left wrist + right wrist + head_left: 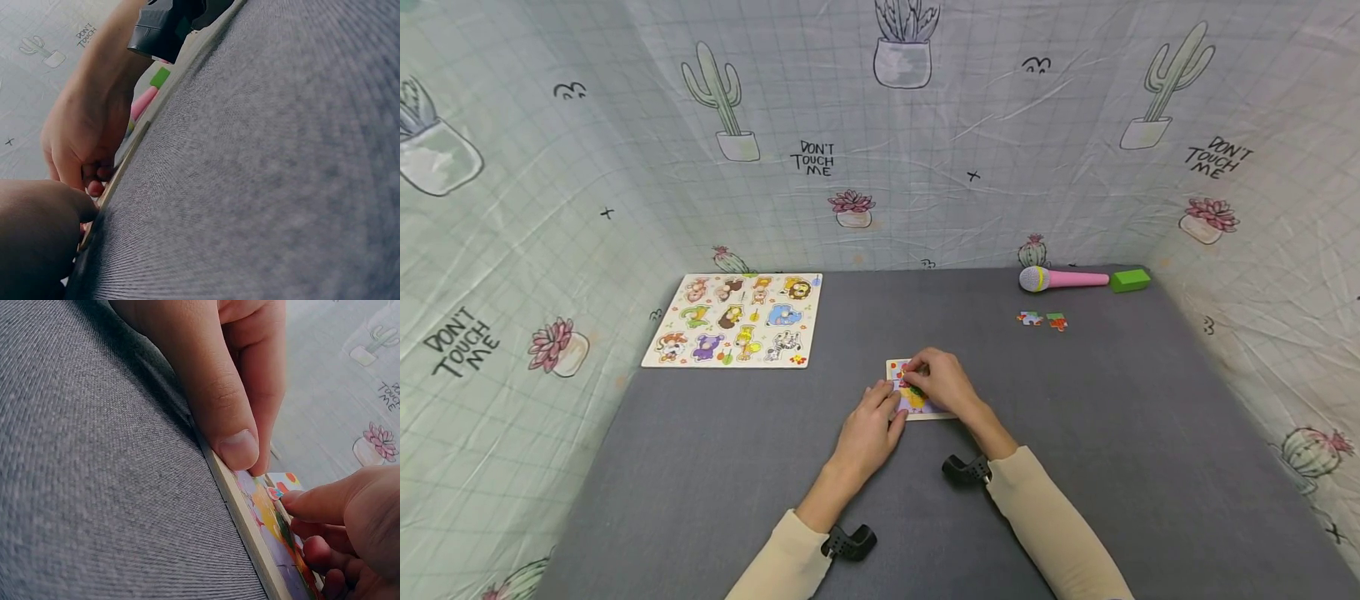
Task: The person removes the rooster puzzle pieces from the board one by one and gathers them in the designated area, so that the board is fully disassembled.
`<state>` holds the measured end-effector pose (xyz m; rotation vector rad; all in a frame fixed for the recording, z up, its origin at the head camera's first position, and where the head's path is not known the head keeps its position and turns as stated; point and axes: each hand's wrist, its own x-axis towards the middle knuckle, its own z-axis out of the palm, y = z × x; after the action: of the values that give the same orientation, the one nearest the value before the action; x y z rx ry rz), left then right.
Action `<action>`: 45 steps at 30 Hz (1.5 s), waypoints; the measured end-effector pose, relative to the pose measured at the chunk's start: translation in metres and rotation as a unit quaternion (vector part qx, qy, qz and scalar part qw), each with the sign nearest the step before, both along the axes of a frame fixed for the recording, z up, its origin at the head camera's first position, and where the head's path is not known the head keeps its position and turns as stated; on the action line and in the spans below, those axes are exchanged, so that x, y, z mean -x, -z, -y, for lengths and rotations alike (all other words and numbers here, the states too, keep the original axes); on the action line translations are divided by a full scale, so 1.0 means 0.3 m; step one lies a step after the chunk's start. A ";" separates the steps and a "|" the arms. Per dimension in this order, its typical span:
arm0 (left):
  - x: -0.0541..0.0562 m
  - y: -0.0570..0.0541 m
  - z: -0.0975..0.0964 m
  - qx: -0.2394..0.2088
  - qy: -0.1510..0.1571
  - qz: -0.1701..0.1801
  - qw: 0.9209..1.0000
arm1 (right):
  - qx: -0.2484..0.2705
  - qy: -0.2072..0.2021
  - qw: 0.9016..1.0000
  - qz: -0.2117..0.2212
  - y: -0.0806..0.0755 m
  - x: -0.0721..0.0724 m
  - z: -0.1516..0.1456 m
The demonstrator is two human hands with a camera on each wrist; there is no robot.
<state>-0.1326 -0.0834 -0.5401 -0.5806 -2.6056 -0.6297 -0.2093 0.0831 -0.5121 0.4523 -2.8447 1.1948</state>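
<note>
A small wooden jigsaw board with a colourful picture lies between the hands on the grey tabletop. My left hand rests at the board's left side, its thumb and a finger touching down along the edge. From the right, my right hand reaches over the board and pinches a small puzzle piece near the upper left of the picture. Part of the picture is hidden under the fingers. In the left wrist view, the right hand shows low over the thin board edge.
Two loose puzzle pieces lie to the right, behind the board. Farther back sit a pink toy microphone and a green block. A larger animal puzzle board lies at the back left. Printed cloth walls enclose the table.
</note>
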 end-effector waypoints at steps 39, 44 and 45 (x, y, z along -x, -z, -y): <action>-0.004 -0.011 -0.004 -0.002 -0.005 0.017 1.000 | 0.081 0.115 0.990 0.023 -0.014 0.147 -0.219; -0.005 -0.014 -0.004 -0.004 -0.003 0.023 1.000 | 0.074 0.150 0.986 0.012 -0.009 0.180 -0.280; -0.005 -0.014 -0.004 -0.004 -0.004 0.024 1.000 | 0.072 0.153 0.985 0.011 -0.010 0.186 -0.292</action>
<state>-0.1310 -0.0823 -0.5358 -0.5598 -2.6471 -0.6575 -0.2650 0.1706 -0.5092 -0.0069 -2.6892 1.3323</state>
